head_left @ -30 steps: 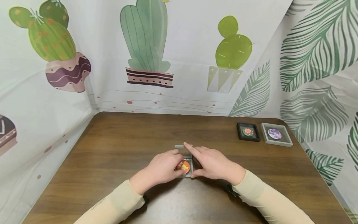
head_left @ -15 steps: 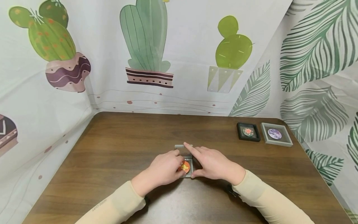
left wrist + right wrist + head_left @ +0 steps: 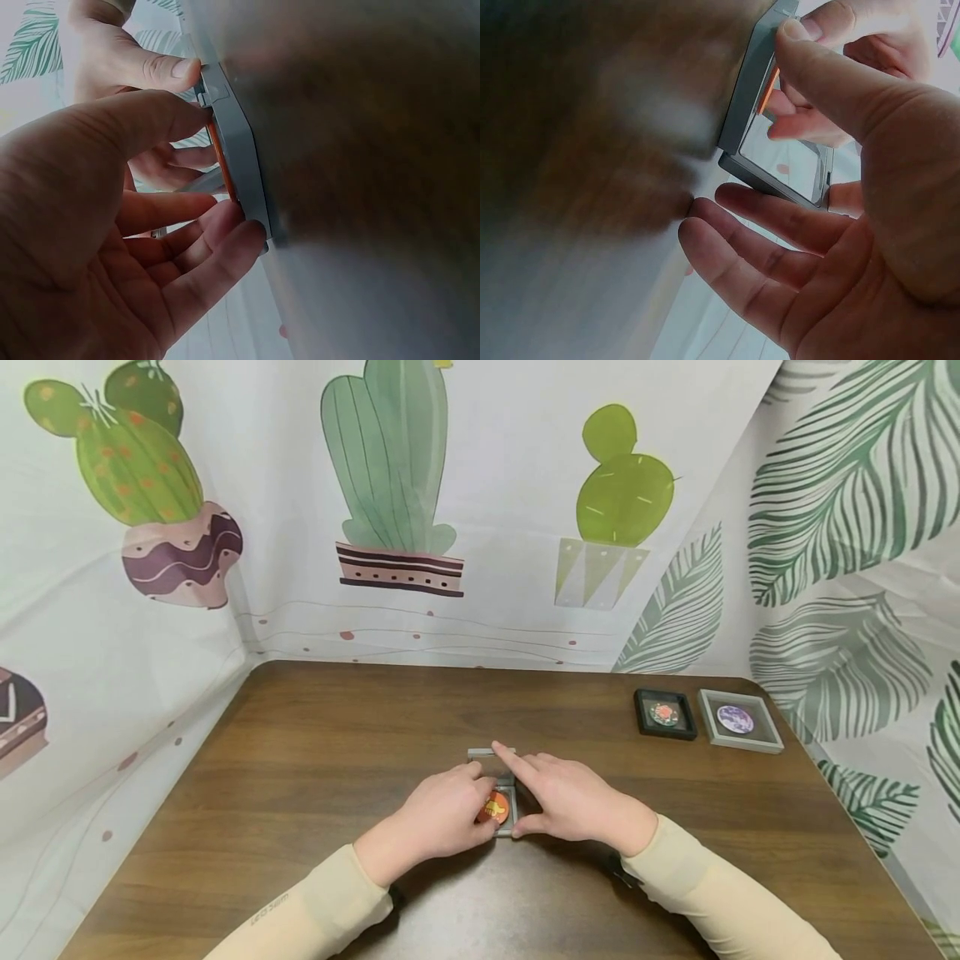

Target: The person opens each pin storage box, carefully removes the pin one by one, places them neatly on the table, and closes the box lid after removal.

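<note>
A small grey hinged display frame (image 3: 513, 817) lies on the table with its clear-windowed lid (image 3: 491, 766) raised. Inside the base sits a round orange badge (image 3: 495, 807) with a yellow hand-like print; in the left wrist view the badge (image 3: 223, 161) shows edge-on. My left hand (image 3: 442, 810) pinches the badge between thumb and fingers, partly covering it and the frame's left side. My right hand (image 3: 570, 797) holds the frame from the right, thumb at the base's front corner and index finger along the lid's upper edge. Its other fingers extend loosely in the right wrist view.
Toward the back right of the brown wooden table (image 3: 337, 718) lie a black display frame (image 3: 665, 714) with a floral badge and a larger grey display frame (image 3: 741, 721) with a purple badge. A printed cloth (image 3: 510, 568) hangs behind the table.
My left hand has shifted very slightly to the right over the badge. The right hand and the frame stay in place.
</note>
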Tool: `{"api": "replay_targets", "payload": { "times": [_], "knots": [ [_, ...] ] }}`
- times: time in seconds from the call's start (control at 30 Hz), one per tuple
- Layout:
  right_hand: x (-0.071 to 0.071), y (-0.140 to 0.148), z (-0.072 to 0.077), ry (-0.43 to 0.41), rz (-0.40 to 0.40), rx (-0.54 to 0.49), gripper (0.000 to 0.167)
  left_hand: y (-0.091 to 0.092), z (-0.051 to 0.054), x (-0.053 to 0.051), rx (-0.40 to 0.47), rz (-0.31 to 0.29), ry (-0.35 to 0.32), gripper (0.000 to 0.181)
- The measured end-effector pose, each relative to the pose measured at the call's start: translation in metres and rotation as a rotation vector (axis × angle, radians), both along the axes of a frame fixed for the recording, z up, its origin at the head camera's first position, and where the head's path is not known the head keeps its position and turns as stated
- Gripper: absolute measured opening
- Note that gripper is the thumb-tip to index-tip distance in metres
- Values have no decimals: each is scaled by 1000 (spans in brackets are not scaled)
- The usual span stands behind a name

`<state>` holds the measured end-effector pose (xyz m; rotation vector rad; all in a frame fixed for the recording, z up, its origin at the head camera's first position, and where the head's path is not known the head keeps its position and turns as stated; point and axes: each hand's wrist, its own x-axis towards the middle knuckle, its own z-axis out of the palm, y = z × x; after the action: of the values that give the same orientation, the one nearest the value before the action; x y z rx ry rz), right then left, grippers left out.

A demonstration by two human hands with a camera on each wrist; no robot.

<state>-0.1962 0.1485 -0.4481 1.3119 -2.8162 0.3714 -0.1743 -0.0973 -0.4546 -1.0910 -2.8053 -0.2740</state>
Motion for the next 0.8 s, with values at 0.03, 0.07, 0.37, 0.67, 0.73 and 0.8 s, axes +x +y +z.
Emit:
{"api": "replay_targets", "payload": {
  "times": [0.03,0.07,0.37,0.67,0.73,0.8],
  "knots": [
    [0,0,0,-2,0,0,120,0,0,0,-2,-1,0,31],
    [0,0,0,-3,0,2,120,0,0,0,-2,-2,-2,31],
    [0,0,-1,-5,-2,0,121,-1,0,0,-4,-2,2,30],
    [0,0,-1,4,7,-2,121,-1,3,0,-15,17,-34,25],
    [0,0,0,8,7,-1,121,-1,3,1,-14,22,-46,23],
    [1,0,0,8,5,-1,121,-1,3,1,-15,22,-48,23]
  ]
}}
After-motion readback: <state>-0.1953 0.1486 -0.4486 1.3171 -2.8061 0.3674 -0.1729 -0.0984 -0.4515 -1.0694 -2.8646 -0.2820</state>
